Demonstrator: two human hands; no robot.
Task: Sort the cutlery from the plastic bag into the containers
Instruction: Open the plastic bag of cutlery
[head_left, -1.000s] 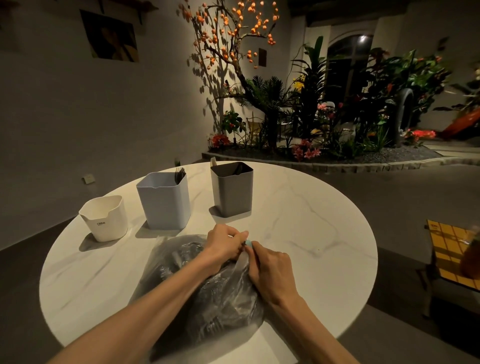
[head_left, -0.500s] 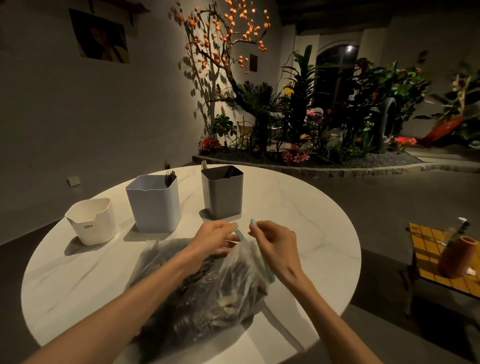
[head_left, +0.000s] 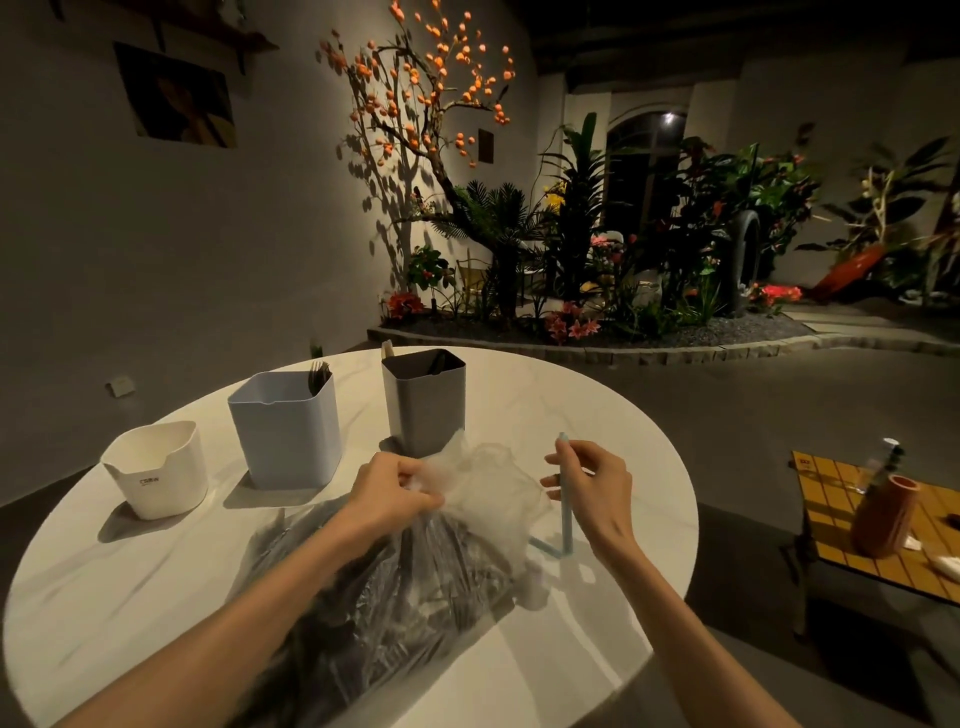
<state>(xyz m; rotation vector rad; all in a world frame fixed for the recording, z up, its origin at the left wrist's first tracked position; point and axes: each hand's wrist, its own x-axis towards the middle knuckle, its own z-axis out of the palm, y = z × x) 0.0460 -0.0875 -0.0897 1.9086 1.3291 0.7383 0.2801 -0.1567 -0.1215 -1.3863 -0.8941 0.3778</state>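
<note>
Clear plastic bag — crumpled, full of dark cutlery; neck open.

The only printing in sight stands on the white container, the low cup at the near left of the round table: a small dark mark low on its front wall, too small and dim to read as letters or numbers. The pale blue container beside it and the grey container farther right show plain walls. On the far left wall hangs a picture with no legible writing, and a small dark plaque on the lit wall behind the orange-fruited tree cannot be read either.
</note>
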